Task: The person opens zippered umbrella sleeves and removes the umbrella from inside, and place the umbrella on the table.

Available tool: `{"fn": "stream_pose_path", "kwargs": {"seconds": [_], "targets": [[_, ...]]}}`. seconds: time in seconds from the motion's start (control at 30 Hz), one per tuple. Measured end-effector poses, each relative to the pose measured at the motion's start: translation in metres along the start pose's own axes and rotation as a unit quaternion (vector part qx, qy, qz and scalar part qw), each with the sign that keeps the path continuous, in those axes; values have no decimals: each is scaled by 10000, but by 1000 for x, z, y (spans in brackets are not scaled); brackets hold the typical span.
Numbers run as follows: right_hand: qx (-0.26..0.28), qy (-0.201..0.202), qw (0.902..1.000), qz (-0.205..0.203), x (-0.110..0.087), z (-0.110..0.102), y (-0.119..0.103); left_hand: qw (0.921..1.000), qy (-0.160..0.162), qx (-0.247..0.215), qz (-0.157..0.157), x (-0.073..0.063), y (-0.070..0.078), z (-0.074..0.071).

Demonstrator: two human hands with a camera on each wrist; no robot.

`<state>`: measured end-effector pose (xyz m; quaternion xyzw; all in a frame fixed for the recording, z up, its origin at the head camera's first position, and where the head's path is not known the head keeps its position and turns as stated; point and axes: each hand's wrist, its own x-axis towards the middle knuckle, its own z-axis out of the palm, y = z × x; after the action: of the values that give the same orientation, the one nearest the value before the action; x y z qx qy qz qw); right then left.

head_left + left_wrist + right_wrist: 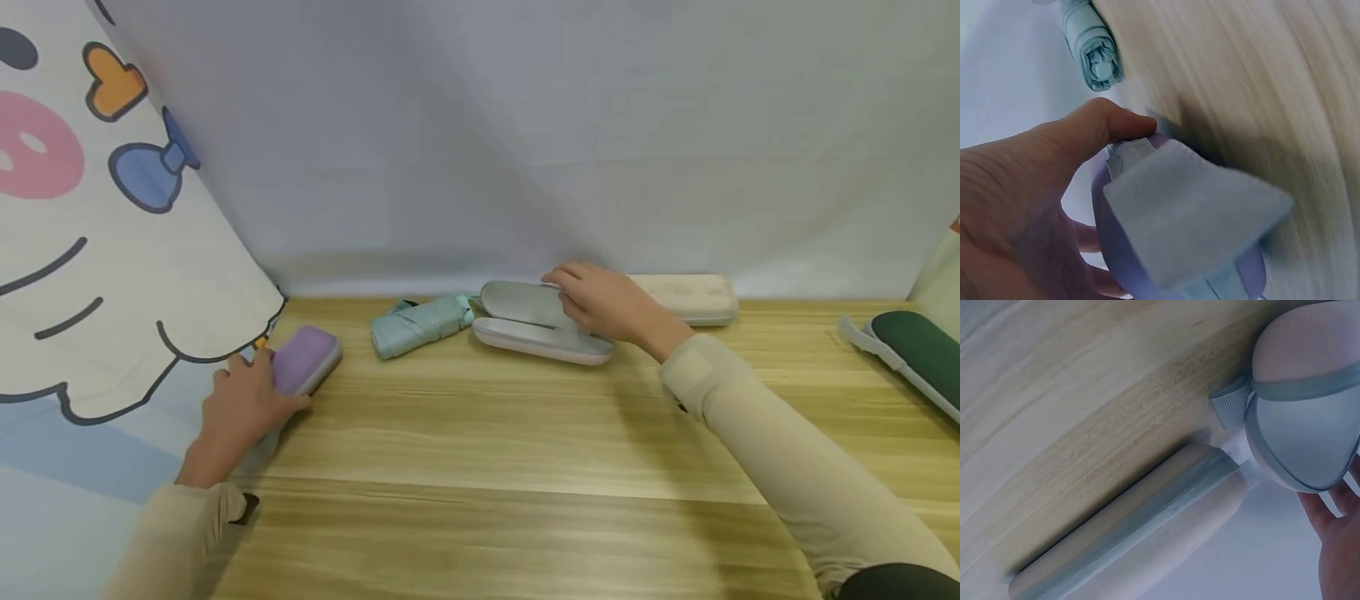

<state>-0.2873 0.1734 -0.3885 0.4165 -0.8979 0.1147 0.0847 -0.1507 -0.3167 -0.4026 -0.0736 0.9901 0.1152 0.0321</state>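
Observation:
At the left of the head view, my left hand (243, 400) grips a purple hard-shell zip case (306, 357) with a grey band. In the left wrist view the thumb lies on one side of the purple case and the fingers lie on the other, while a loose grey fabric tab (1197, 206) sticks up. My right hand (600, 304) is at the raised lid of a pale zip case (540, 340) that lies open like a clamshell. Its fingertips touch the lid's outer edge, as the right wrist view shows, and the lid's inside (1304, 434) is pale grey.
A folded mint-green umbrella (423, 325) lies left of the opened case. Behind my right hand is a closed cream case (690, 296) along the back cloth (450, 167). A dark green case (918, 354) sits at the right. A printed cartoon cloth (112, 292) borders the table's left side.

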Motion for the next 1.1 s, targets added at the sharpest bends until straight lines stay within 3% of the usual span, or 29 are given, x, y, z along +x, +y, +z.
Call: {"fn": "stream_pose_path", "kwargs": {"seconds": [0.2,0.47,0.77,1.1], "targets": [[-508,56,9987,28,-7,-3,-6,9999,-19,-119,-57,-17,13,-8],[-1143,502,9913,-406,-36,-10,-29,9978,-24,-53,659,-40,48,-14],[-1000,823,9881,-835,-63,-4,-63,9894,207,109,1434,-60,99,-7],[-465,555,9945,-760,-85,5,-103,9688,208,724,2360,-77,149,10]]}}
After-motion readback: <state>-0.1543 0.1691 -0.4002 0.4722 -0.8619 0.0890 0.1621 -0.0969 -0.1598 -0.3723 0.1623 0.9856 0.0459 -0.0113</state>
